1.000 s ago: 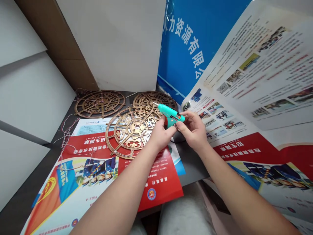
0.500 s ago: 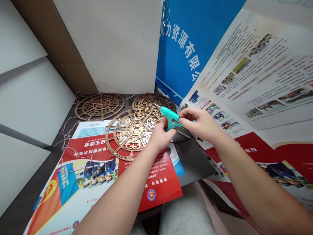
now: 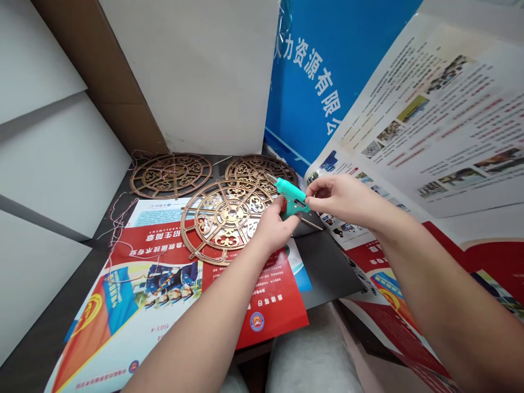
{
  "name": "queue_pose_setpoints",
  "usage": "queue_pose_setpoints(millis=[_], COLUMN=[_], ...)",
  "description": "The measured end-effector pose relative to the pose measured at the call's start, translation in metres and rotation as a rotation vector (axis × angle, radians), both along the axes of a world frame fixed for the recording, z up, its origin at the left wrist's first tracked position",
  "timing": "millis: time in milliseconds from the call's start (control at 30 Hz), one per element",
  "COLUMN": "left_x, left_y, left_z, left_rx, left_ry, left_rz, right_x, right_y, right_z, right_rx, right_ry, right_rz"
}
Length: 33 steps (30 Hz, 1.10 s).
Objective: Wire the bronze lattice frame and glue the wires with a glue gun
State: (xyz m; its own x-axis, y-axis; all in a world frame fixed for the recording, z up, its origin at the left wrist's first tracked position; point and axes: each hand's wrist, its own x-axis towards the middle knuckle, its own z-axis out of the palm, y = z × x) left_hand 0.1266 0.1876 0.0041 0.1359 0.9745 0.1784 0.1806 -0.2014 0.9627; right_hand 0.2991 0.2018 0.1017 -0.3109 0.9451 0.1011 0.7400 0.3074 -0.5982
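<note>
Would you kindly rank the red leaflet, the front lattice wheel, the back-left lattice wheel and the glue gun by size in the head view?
1. Red leaflet
2. Front lattice wheel and back-left lattice wheel: unsure, nearness to the camera may cause the difference
3. Glue gun

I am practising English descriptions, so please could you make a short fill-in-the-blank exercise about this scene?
1. The left hand holds a teal glue gun by its ____.
2. In all, ____ round gold lattice wheels lie here; the nearest rests on a red brochure.
3. The banner behind them has white characters on a ____ background.

Missing words: handle; three; blue.
</note>
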Motion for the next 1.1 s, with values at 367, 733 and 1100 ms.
queue_pose_setpoints(millis=[367, 733, 1100], left_x=[-0.001, 0.002, -0.001], left_y=[0.000, 0.001, 0.006], left_z=[-0.002, -0.005, -0.010], left_rx=[-0.044, -0.052, -0.072], left_ry=[-0.082, -0.151, -0.230], left_rz=[-0.031, -0.077, -0.102], right_x=[0.008, 0.004, 0.001], right_y=[0.011, 0.007, 0.008], right_z=[-0.005, -0.005, -0.010], right_rx=[-0.108, -0.126, -0.155], right_ry=[0.088, 0.107, 0.211], right_rz=[0.096, 0.006, -0.040])
